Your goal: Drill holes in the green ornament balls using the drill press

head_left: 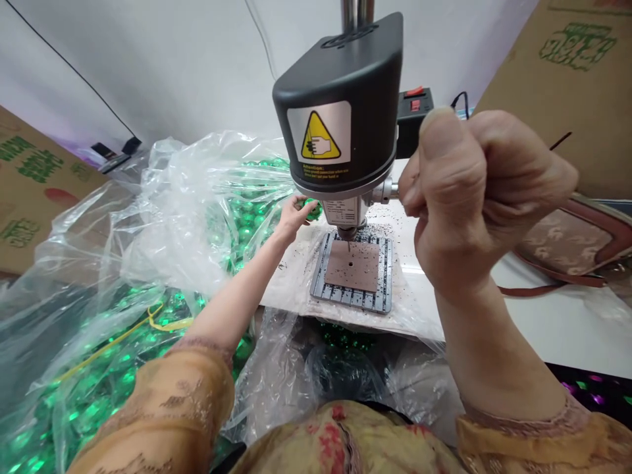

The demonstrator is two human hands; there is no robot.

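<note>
My right hand (478, 191) is closed in a fist around the feed handle (394, 191) of a small black bench drill press (340, 105). My left hand (295, 216), stretched out left of the drill, pinches a shiny green ball (313, 209) partly hidden behind the machine's head. Below the chuck (348, 232), the thin bit points down at a brown board (340, 266) with a dark hole in it. That board lies on the slotted grey base plate (388, 299), which is scattered with dark shavings.
Clear plastic bags (172, 204) full of shiny green balls (251, 217) crowd the left side. Cardboard boxes (29, 191) stand at both sides. Behind my right hand sits a switch box (415, 108); a patterned bag (567, 243) lies at the right on the white table (543, 322).
</note>
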